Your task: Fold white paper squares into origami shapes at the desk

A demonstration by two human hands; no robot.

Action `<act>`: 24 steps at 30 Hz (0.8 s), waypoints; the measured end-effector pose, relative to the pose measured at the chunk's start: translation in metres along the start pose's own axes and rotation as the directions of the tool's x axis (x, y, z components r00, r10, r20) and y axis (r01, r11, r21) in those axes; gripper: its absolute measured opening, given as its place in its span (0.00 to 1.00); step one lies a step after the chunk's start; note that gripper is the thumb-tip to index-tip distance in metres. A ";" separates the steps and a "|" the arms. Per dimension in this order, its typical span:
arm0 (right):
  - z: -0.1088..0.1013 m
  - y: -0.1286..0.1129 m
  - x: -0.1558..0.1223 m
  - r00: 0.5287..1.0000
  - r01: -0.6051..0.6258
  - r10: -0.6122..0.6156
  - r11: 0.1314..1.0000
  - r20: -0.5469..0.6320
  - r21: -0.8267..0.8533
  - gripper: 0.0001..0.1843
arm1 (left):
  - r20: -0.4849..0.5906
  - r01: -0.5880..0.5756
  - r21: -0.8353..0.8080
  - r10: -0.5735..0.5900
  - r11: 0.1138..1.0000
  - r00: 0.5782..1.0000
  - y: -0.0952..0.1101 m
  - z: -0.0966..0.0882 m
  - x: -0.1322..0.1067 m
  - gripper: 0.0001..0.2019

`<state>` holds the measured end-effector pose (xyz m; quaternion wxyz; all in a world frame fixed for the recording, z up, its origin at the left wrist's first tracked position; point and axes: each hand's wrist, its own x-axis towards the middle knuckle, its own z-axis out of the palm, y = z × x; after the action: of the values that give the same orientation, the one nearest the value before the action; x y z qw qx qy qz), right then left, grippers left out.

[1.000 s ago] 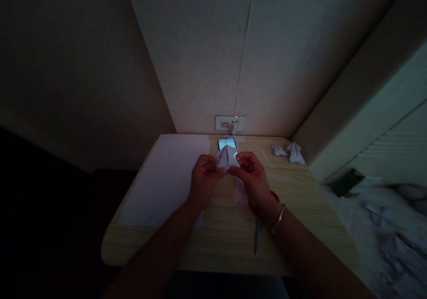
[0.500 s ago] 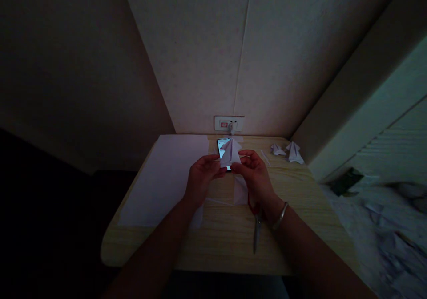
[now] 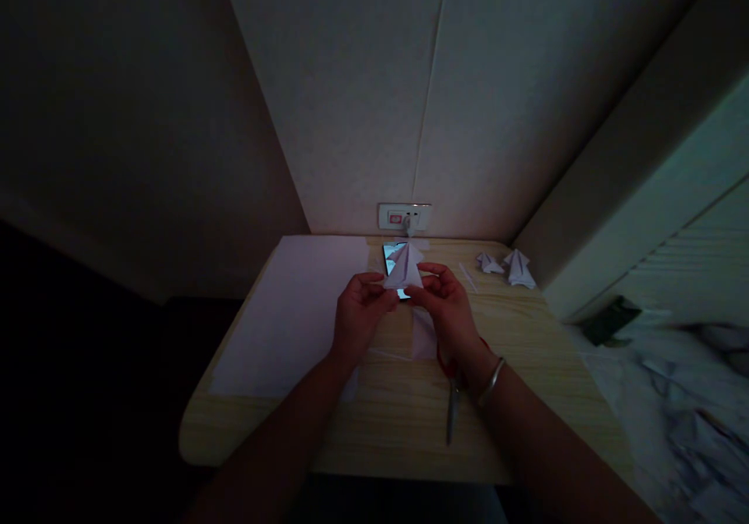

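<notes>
Both hands hold up a small folded white paper piece (image 3: 403, 270), pointed at the top, above a light wooden table (image 3: 527, 368). My left hand (image 3: 358, 315) pinches its lower left corner. My right hand (image 3: 449, 312), with a metal bangle on the wrist, pinches its lower right edge. Behind the paper lies a lit phone (image 3: 394, 253), partly hidden by it.
A large white sheet (image 3: 292, 313) covers the table's left half. Scissors with red handles (image 3: 450, 399) lie under my right wrist, beside a small paper scrap (image 3: 422, 335). Two folded paper figures (image 3: 506, 266) sit at the back right. A wall socket (image 3: 405, 216) is behind the phone.
The folded paper rose slightly and moved away from me over the phone, then turned a little between my fingers. Both hands stayed pinched on it.
</notes>
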<state>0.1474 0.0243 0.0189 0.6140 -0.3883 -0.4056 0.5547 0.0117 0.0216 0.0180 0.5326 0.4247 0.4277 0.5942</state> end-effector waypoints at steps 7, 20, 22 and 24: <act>0.006 0.004 -0.004 0.999 0.044 -0.044 0.998 0.006 -0.039 0.19 | -0.132 -0.018 -0.062 0.009 0.998 0.991 -0.006 0.003 0.000 0.13; 0.011 0.010 -0.008 0.993 0.118 -0.117 0.988 0.010 -0.095 0.17 | -0.228 -0.031 -0.146 -0.003 0.989 0.974 -0.007 0.006 -0.001 0.10; 0.011 0.011 -0.009 0.993 0.118 -0.117 0.988 0.016 -0.098 0.16 | -0.236 -0.045 -0.128 0.014 0.991 0.972 -0.007 0.006 0.000 0.10; 0.012 0.010 -0.009 0.994 0.109 -0.108 0.988 0.015 -0.106 0.16 | -0.242 -0.064 -0.098 0.038 0.993 0.970 -0.007 0.005 0.000 0.10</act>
<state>0.1319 0.0165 0.0132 0.6198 -0.3953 -0.4578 0.5000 0.0186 0.0222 0.0126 0.4832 0.3323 0.4459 0.6762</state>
